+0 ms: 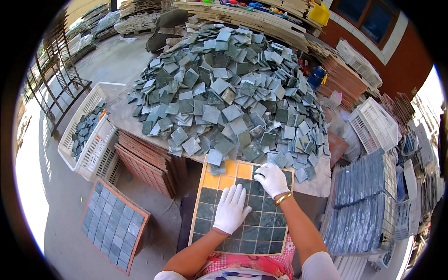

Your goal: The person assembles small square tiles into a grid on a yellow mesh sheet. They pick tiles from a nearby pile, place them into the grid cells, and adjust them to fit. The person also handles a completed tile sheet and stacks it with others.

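A yellow grid tray (228, 175) leans against the table in front of me, most of its cells filled with dark green square tiles. My left hand (231, 208), in a white glove, lies flat and spread on the set tiles in the tray's middle. My right hand (271, 179), also gloved, with a gold bracelet at the wrist, presses a tile near the tray's upper right with curled fingers. Just beyond the tray, a large heap of loose grey-green tiles (228, 93) covers the table.
A white plastic crate (88, 140) holding some tiles stands at the left, beside stacked brown trays (149, 165). A filled tray (114, 226) leans on the floor at lower left. Sheets of finished tile mosaic (361, 205) and more white crates (375, 123) stand at the right.
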The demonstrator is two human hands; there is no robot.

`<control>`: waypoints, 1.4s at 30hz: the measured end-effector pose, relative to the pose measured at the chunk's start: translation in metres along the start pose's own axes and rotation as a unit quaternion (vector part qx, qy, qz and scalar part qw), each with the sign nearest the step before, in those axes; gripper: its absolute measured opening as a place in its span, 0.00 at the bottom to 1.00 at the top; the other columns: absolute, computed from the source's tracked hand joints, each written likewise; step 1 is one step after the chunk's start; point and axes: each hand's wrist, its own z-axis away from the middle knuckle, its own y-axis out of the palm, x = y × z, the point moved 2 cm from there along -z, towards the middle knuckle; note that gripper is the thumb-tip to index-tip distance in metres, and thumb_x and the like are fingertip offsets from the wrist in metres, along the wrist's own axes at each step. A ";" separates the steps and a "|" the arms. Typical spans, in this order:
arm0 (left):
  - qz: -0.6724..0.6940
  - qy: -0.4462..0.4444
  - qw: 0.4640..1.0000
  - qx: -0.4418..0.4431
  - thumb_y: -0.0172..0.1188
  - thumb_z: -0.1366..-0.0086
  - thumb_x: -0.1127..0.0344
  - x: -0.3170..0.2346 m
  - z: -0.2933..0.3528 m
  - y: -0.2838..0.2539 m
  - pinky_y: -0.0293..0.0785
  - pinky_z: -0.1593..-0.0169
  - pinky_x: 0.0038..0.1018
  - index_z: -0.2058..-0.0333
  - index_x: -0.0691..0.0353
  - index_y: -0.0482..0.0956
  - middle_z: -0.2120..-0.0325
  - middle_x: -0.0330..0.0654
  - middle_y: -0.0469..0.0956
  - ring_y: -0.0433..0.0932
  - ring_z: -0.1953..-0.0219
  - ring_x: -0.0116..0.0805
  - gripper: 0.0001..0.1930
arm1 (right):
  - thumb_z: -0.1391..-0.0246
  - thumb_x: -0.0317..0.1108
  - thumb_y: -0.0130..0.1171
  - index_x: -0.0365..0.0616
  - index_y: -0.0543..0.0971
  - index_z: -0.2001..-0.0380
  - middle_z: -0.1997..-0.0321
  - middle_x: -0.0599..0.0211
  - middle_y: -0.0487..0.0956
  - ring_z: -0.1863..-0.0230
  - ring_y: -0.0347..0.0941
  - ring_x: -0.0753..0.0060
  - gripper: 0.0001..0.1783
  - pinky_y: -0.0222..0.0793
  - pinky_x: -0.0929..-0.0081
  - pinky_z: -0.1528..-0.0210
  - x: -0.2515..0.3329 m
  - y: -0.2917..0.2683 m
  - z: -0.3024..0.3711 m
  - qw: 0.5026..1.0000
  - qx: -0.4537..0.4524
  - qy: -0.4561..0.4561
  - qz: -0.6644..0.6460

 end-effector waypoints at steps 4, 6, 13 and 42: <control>0.039 0.006 0.999 -0.020 0.63 0.45 0.57 -0.001 0.001 0.002 0.53 0.34 0.45 0.46 0.68 0.69 0.43 0.53 0.67 0.63 0.39 0.51 0.31 | 0.51 0.41 0.62 0.48 0.76 0.57 0.61 0.60 0.76 0.59 0.75 0.53 0.18 0.72 0.59 0.60 0.041 -0.002 -0.031 0.999 -0.030 0.003 -0.020; 0.086 0.009 0.995 -0.057 0.64 0.46 0.61 0.007 0.000 0.004 0.55 0.35 0.45 0.48 0.67 0.71 0.45 0.52 0.70 0.66 0.41 0.51 0.28 | 0.52 0.44 0.65 0.46 0.71 0.48 0.53 0.57 0.75 0.52 0.74 0.52 0.29 0.72 0.61 0.54 0.055 0.010 -0.053 0.999 -0.037 0.003 -0.005; 0.009 -0.182 0.963 -0.200 0.66 0.47 0.59 0.062 -0.051 -0.041 0.63 0.42 0.41 0.43 0.69 0.66 0.45 0.53 0.69 0.67 0.45 0.52 0.35 | 0.59 0.51 0.69 0.43 0.73 0.57 0.60 0.54 0.75 0.58 0.75 0.51 0.30 0.74 0.58 0.58 0.065 0.048 -0.105 0.996 0.030 0.021 0.087; 0.456 -0.308 0.823 -0.141 0.60 0.43 0.71 0.106 0.078 -0.048 0.71 0.50 0.26 0.46 0.66 0.72 0.53 0.45 0.74 0.75 0.54 0.32 0.24 | 0.53 0.37 0.64 0.45 0.78 0.62 0.61 0.60 0.79 0.61 0.77 0.57 0.14 0.72 0.68 0.57 0.070 0.016 0.007 0.986 0.107 -0.023 -0.126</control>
